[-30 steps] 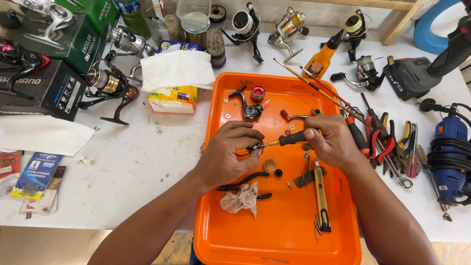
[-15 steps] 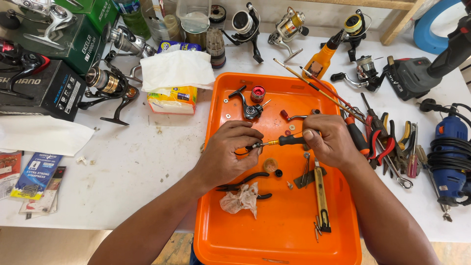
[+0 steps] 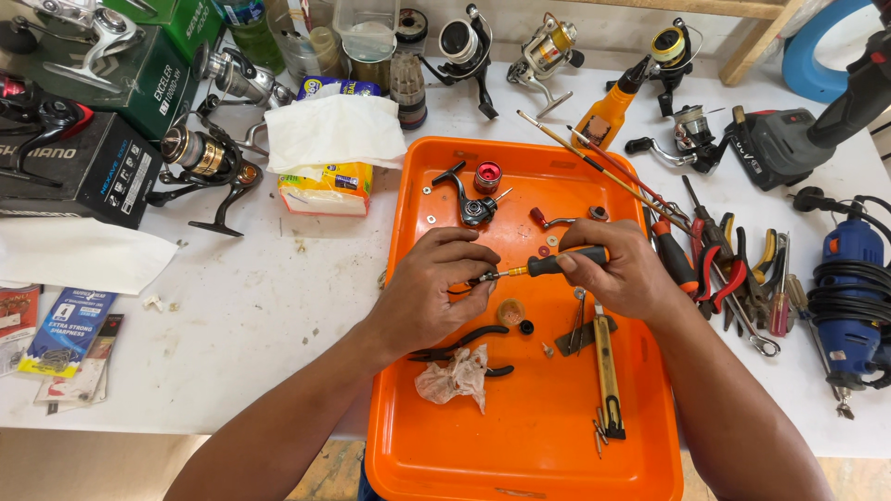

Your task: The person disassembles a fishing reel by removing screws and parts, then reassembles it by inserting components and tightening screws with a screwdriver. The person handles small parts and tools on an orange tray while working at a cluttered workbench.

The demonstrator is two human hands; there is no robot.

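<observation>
The right hand (image 3: 624, 274) is gripping a black-handled screwdriver (image 3: 548, 266) over the orange tray (image 3: 529, 445); its shaft is lying level, pointing left into the left hand (image 3: 436, 288), whose fingers are pinching a small, mostly hidden part at the tip.

One camera sits on the person's head. It looks down and forward, from close, at the big orange plastic tray (image 3: 529, 445) on the white bench (image 3: 260, 315).
</observation>
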